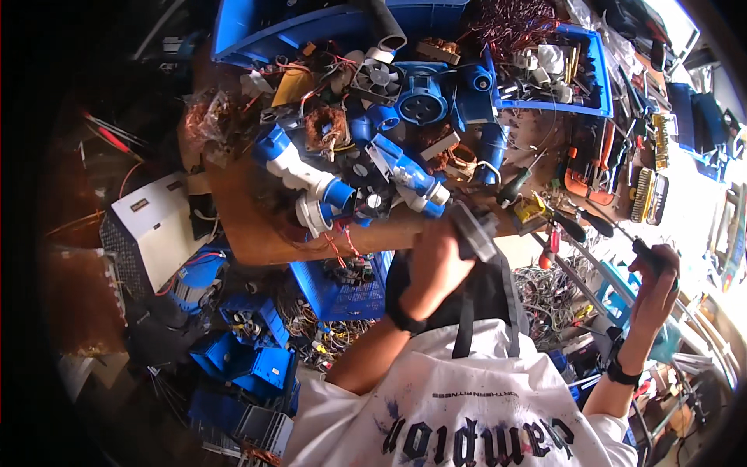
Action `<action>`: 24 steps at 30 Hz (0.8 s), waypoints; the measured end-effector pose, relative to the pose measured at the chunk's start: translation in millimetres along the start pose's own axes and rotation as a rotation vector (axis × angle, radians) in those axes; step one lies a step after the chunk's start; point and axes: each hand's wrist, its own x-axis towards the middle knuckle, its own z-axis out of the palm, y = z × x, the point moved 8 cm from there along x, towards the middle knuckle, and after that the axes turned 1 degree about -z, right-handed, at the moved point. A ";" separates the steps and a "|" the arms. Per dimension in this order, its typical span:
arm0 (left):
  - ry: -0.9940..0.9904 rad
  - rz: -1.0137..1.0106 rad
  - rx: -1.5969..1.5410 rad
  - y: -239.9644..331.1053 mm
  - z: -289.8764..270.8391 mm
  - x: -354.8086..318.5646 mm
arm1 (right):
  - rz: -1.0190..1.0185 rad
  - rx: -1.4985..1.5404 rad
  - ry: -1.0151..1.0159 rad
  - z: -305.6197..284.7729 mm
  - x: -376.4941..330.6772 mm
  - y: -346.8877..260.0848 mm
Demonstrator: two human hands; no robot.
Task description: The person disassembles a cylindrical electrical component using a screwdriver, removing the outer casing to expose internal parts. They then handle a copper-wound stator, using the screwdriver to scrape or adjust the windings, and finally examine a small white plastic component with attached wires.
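My left hand (pixel 437 263) is closed around a dark grey, blocky part (pixel 473 232) at the front edge of the workbench; motion blur hides its exact kind. Off to the right, my right hand (pixel 655 286) grips the dark handle of a screwdriver (pixel 644 251), its thin shaft pointing up and left. Just beyond my left hand lies a blue-and-white industrial plug (pixel 412 177). Left of it rests another white-and-blue connector (pixel 311 180). Two more dark-handled screwdrivers lie near the bench edge, one of them a green-black screwdriver (pixel 515 187).
A blue bin (pixel 609 78) of metal parts stands at the back right. Around a small fan (pixel 379 79) and a blue socket (pixel 422 97) lie copper coils (pixel 325 128). Pliers and an orange clamp-like tool (pixel 585 187) crowd the right. Below the bench sit a blue crate (pixel 331 300) and tangled wires.
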 end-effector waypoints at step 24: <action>-0.130 0.310 0.125 18.5 14.3 76.4 | -0.004 0.024 0.158 32.9 -45.9 42.9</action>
